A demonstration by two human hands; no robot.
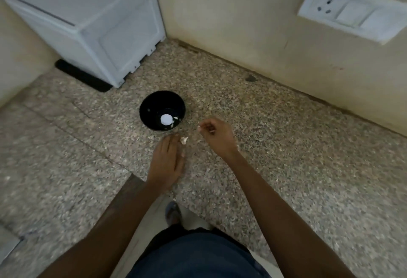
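Counter (286,156) of speckled stone carries the work. Closest to its near edge, the left hand (168,163) lies flat with fingers straight, its grip apart and holding nothing. The fingertips rest just beside a small white piece (184,140) lying loose on the stone. A little farther and to the right, the right hand (217,135) hovers with fingers curled. Its grip is pinched together on what looks like a pale scrap (199,127), though blur keeps me from saying what it is. Beyond both hands, toward the middle of the counter, stands the black bowl (149,105). In it lie a round white lump (166,119) and a few thin flakes (175,119) beside it.

From this, the job reads as peeling small white pieces and collecting them in the bowl. One is in, one waits outside just short of the rim, and the scrap in the right hand is not yet put down. The work seems early to midway, with the loose piece left to go in.

At the far left corner sits a white box (92,24) on a black mat (83,77). On the wall past the far edge is a socket plate (352,13).
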